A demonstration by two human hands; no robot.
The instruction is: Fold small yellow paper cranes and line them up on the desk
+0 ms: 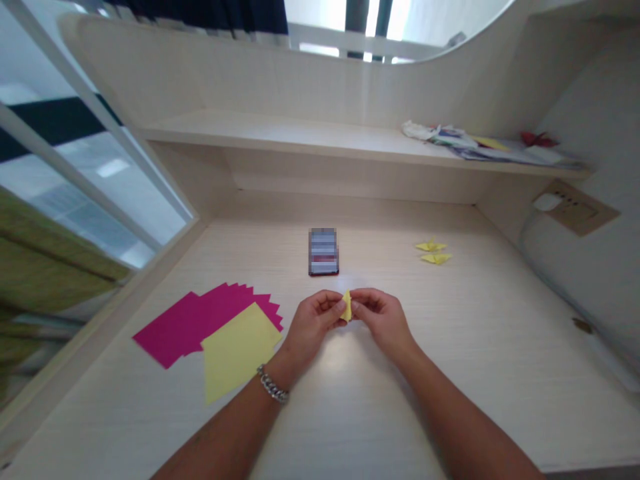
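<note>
A small piece of folded yellow paper [347,307] is held up between both hands, just above the desk. My left hand [317,317] pinches its left side between thumb and fingers. From the other side, my right hand [381,317] grips its right edge the same way. The fingers cover much of the paper, so its exact folded shape is hard to make out. Two finished-looking yellow origami pieces [434,253] with pointed ends lie on the desk to the right. Left of my hands, flat yellow sheets [237,357] overlap a fan of magenta sheets [205,323].
A phone [323,252] with a lit, blurred screen lies beyond my hands. The shelf [300,137] above the desk carries papers [480,147] and a red folded item [539,139] at its right. On the right wall, a charger [547,201] sits in the socket panel, its cable running down.
</note>
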